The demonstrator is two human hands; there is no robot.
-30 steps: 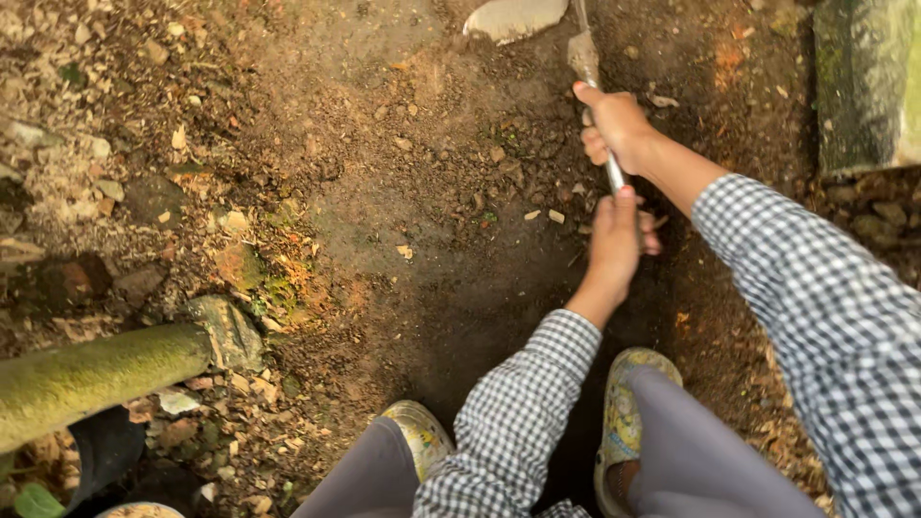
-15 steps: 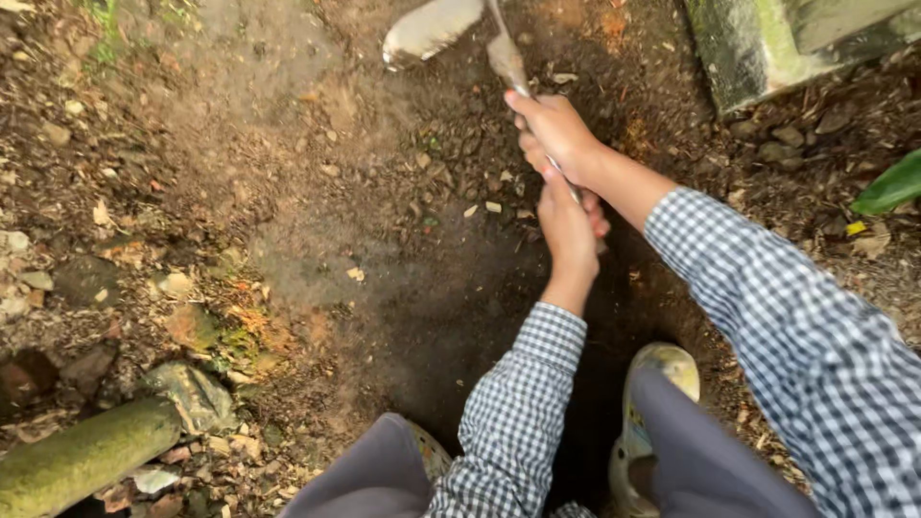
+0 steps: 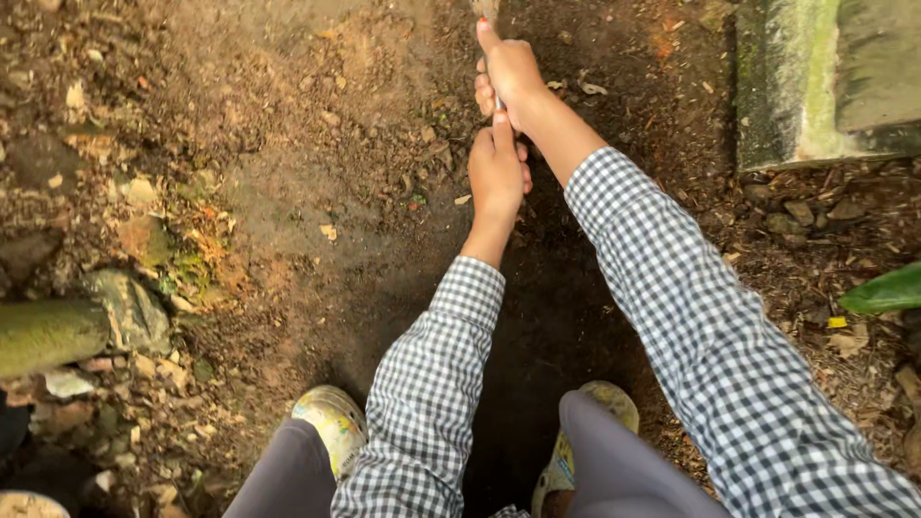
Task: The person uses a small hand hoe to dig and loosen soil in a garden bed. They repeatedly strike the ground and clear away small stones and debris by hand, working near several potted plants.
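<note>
Tool handle (image 3: 497,102) within both outstretched fists, right hand (image 3: 510,72) ahead of left hand (image 3: 497,173), fingers wrapped tight.

Outdoor site, daylight. Ground (image 3: 317,192) is bare brown soil, darker and shaded toward the lower centre. Dry leaf litter and small stones (image 3: 806,216) lie scattered at the left and right edges. A moss-streaked concrete block (image 3: 815,77) occupies the upper right corner. A mossy pipe (image 3: 43,336) lies at the left edge, beside a grey rock (image 3: 129,307). A green leaf (image 3: 887,288) shows at the right edge.
</note>
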